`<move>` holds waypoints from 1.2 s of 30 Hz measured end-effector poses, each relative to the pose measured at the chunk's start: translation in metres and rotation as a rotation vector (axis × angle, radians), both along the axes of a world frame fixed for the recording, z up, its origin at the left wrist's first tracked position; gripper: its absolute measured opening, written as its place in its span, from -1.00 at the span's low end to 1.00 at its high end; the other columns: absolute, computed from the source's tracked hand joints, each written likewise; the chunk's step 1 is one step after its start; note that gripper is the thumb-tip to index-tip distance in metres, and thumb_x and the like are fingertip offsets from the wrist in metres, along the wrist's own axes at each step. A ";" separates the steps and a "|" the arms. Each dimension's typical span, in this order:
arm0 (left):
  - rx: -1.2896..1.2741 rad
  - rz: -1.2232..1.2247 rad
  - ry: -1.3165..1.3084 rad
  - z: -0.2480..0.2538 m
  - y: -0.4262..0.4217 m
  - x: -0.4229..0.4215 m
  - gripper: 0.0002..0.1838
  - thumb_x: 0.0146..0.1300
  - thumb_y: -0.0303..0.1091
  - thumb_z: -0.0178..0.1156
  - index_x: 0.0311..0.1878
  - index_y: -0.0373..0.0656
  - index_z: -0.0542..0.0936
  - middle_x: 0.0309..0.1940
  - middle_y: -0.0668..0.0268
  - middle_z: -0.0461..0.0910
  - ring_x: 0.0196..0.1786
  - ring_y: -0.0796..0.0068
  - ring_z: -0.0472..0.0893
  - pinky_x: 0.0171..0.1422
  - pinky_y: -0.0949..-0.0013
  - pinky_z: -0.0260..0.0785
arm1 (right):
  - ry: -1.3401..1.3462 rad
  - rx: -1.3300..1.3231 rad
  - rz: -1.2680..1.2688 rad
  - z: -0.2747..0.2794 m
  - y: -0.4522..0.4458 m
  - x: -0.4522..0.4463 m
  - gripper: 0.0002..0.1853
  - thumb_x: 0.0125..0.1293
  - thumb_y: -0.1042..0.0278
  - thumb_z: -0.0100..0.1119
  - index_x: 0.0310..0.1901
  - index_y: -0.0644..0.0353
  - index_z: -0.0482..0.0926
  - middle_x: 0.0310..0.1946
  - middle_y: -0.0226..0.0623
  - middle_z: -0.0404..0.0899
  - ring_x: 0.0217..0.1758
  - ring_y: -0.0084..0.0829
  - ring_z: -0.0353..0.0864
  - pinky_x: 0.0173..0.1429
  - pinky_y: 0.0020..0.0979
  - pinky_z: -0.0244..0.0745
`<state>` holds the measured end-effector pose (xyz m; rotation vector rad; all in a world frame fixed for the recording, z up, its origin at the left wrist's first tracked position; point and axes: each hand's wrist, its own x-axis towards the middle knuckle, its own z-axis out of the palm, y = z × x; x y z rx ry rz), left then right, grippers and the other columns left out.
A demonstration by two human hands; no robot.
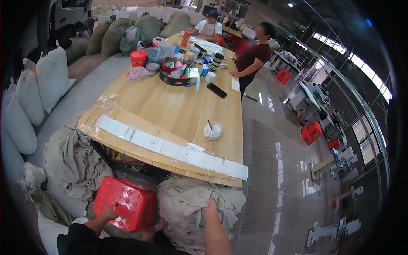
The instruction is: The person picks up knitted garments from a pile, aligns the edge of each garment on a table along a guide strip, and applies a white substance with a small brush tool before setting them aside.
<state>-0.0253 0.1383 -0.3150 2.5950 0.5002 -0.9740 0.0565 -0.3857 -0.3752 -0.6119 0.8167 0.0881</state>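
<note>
My left hand rests on a red plastic stool, its curled fingers at the dark hole in the seat. The seat is tilted toward me. To the right, my right hand grips a fold on top of a large heap of grey-beige cloth on the floor. Its fingertips are partly hidden by the fabric. Both are below the near edge of a wooden table. A row of white paper sheets is taped along that edge.
On the table stand a white cup with a stick, a phone and a tray of small items. Another cloth heap and white sacks lie left. Two people are at the table's far side.
</note>
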 end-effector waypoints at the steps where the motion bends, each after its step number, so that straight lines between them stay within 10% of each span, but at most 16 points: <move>1: -0.108 -0.053 -0.036 -0.016 0.002 0.007 -0.01 -0.29 0.12 0.36 0.20 -0.24 0.24 0.12 -0.11 0.29 0.16 -0.05 0.33 0.21 0.09 0.22 | 0.029 0.004 0.009 0.006 0.000 0.003 -0.61 0.24 0.15 -0.16 0.03 0.12 0.45 0.01 -0.23 0.48 0.07 -0.20 0.46 0.15 -0.06 0.33; 5: -0.403 -0.001 0.122 -0.166 0.018 0.012 -0.03 -0.25 0.10 0.32 0.23 -0.25 0.21 0.06 -0.13 0.38 0.08 0.03 0.44 0.15 0.15 0.30 | 0.184 -0.113 0.065 0.068 0.012 -0.002 -0.63 0.25 0.25 -0.20 0.04 0.17 0.41 -0.03 -0.22 0.49 0.02 -0.23 0.50 0.10 -0.14 0.43; 6: -0.354 0.058 0.210 -0.051 -0.028 0.038 -0.12 -0.23 0.03 0.30 0.16 -0.29 0.30 -0.03 -0.09 0.46 0.00 0.01 0.49 0.08 0.19 0.36 | 0.093 -0.018 0.192 0.059 -0.002 -0.004 -0.62 0.25 0.23 -0.21 0.03 0.18 0.42 -0.04 -0.22 0.50 0.01 -0.25 0.51 0.09 -0.17 0.44; 8: -0.318 0.104 0.148 -0.106 -0.034 0.016 -0.15 -0.20 0.04 0.23 0.16 -0.31 0.30 0.13 -0.12 0.30 0.12 0.04 0.40 0.18 0.20 0.27 | 0.012 -0.262 0.507 0.061 -0.013 0.000 -0.61 0.26 0.17 -0.20 0.06 0.11 0.40 0.00 -0.24 0.48 0.05 -0.25 0.48 0.15 -0.12 0.35; 11: -0.044 0.120 0.178 -0.050 -0.080 0.015 -0.07 -0.16 -0.02 0.14 0.31 -0.21 0.08 0.36 -0.04 -0.21 0.23 0.02 0.29 0.24 0.15 0.22 | 0.435 -0.018 0.303 0.073 -0.006 0.020 -0.60 0.26 0.13 -0.21 0.06 0.09 0.41 0.01 -0.24 0.48 0.05 -0.25 0.48 0.17 -0.09 0.31; 14: -0.060 0.170 0.202 -0.047 -0.081 0.015 -0.05 -0.17 -0.04 0.14 0.34 -0.16 0.03 0.36 -0.04 -0.21 0.23 0.04 0.29 0.23 0.11 0.22 | 0.493 -0.078 0.278 0.077 -0.009 0.023 -0.62 0.27 0.14 -0.21 0.04 0.08 0.43 0.01 -0.26 0.48 0.07 -0.25 0.47 0.18 -0.07 0.31; 17: -0.184 0.263 0.141 -0.105 -0.066 0.008 -0.12 -0.21 -0.06 0.18 0.25 -0.24 0.19 0.34 -0.09 -0.12 0.16 -0.01 0.36 0.21 0.17 0.25 | 0.423 -0.048 0.304 0.066 -0.014 0.020 -0.64 0.25 0.18 -0.17 0.05 0.06 0.41 0.00 -0.23 0.48 0.07 -0.24 0.47 0.12 -0.08 0.37; 20: -0.276 0.350 -0.007 -0.059 -0.062 0.024 -0.36 -0.22 -0.10 0.20 -0.02 -0.28 0.48 -0.08 -0.09 0.49 0.01 0.05 0.50 0.11 0.18 0.33 | 0.216 -0.347 0.697 0.031 -0.044 0.011 -0.59 0.23 0.17 -0.18 0.10 0.08 0.36 0.06 -0.25 0.43 0.13 -0.23 0.39 0.20 -0.13 0.28; 27: -0.133 0.279 0.023 -0.033 -0.047 0.029 -0.44 -0.13 -0.16 0.09 -0.08 -0.41 0.49 -0.13 -0.15 0.50 -0.04 -0.01 0.52 0.01 0.18 0.39 | 0.574 -0.128 0.206 0.106 0.017 0.031 -0.59 0.23 0.13 -0.13 0.08 0.10 0.38 0.07 -0.24 0.42 0.17 -0.18 0.35 0.25 -0.07 0.14; 36: -0.041 -0.080 0.047 -0.049 0.014 0.104 -0.34 -0.13 -0.03 0.21 -0.02 -0.35 0.47 -0.12 -0.05 0.52 -0.08 0.06 0.53 -0.02 0.18 0.39 | 0.516 -0.229 0.295 0.100 0.023 0.034 -0.64 0.24 0.18 -0.21 -0.04 0.11 0.47 -0.03 -0.20 0.49 0.03 -0.19 0.45 0.10 -0.22 0.35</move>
